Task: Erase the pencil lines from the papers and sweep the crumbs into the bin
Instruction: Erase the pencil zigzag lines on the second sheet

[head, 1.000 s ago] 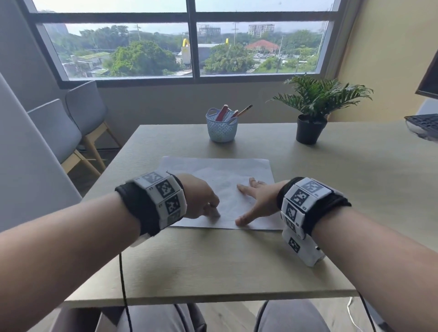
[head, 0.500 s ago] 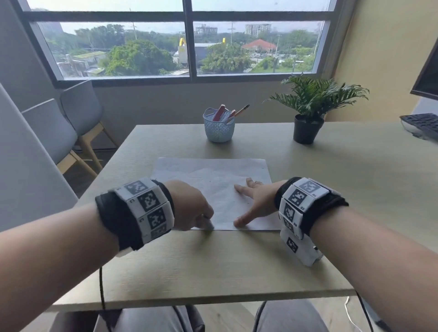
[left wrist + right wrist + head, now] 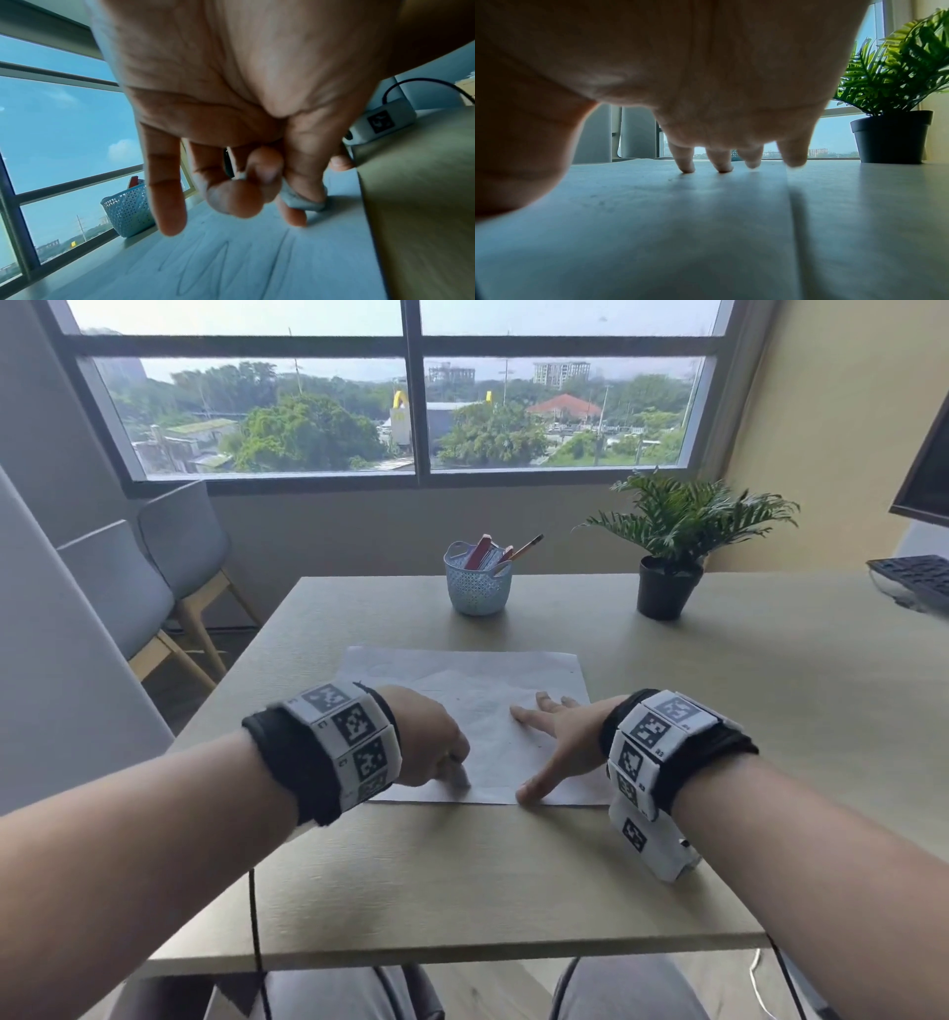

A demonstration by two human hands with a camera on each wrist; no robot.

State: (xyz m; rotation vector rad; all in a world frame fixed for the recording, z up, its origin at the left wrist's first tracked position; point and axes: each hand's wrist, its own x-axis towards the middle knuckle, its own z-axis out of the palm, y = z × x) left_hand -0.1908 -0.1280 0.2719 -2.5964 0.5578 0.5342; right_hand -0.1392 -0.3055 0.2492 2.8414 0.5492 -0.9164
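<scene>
1. The left hand (image 3: 429,742) is curling its fingers around a small grey eraser (image 3: 300,200), pressing it onto the paper (image 3: 462,675) close to the sheet's near edge.
2. The right hand (image 3: 557,742) is lying flat with fingers spread, pinning the paper near its right edge; its thumb is reaching the near edge.
3. Pencil lines (image 3: 221,263) are showing as loops on the sheet ahead of the left hand.
4. The paper is sitting mid-desk (image 3: 513,880), with a bare strip between it and the near desk edge.
5. A blue basket (image 3: 477,588) and a potted plant (image 3: 667,557) are standing well apart from the sheet, toward the far edge.
</scene>
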